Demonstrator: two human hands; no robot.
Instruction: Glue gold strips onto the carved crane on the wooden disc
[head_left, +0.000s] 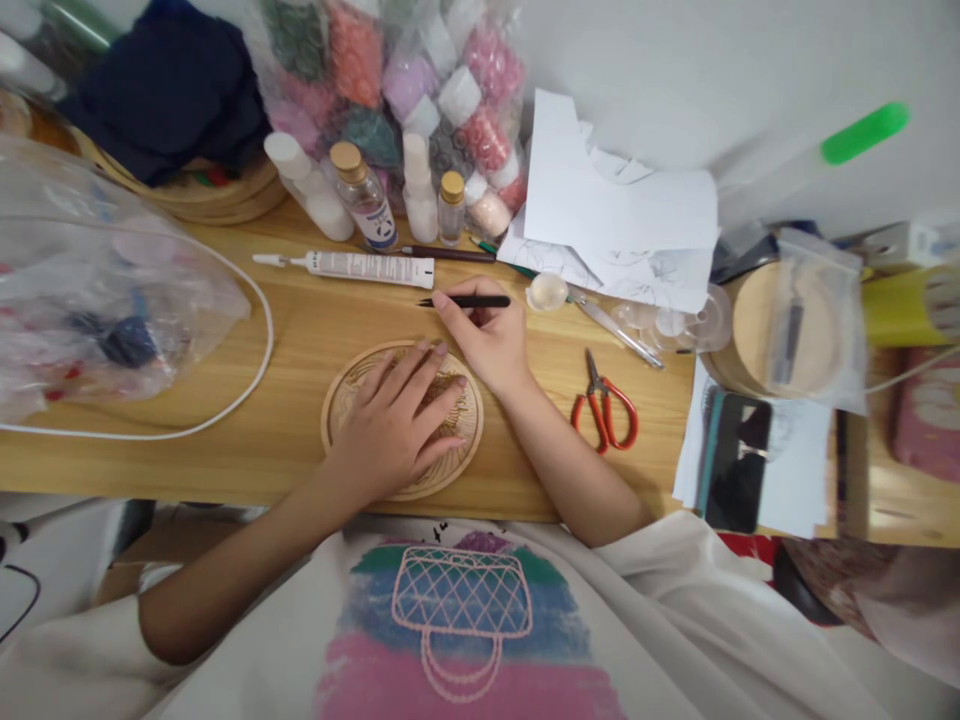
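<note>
My left hand point(397, 425) lies flat, fingers spread, on a round wooden disc point(472, 425) with a raised rim and a carved or wire-like line pattern. The palm and fingers hide much of that pattern. Beyond the disc's far right edge, my right hand point(491, 335) grips slim black tweezers point(487, 301) between thumb and fingers, their fine tip pointing left above the table. A white glue tube point(371, 268) lies just past the tip. To the right of my right forearm rest red-handled pliers point(606, 405), jaws pointing away from me.
Small bottles point(367, 205) and bags of coloured beads point(405, 75) line the wall. Paper sheets point(622, 220), a small round dish point(547, 291) and a silver pen-like tool point(619, 330) lie right of centre. A phone point(739, 460) is far right. A white cable point(259, 370) loops at left beside a plastic bag point(97, 300).
</note>
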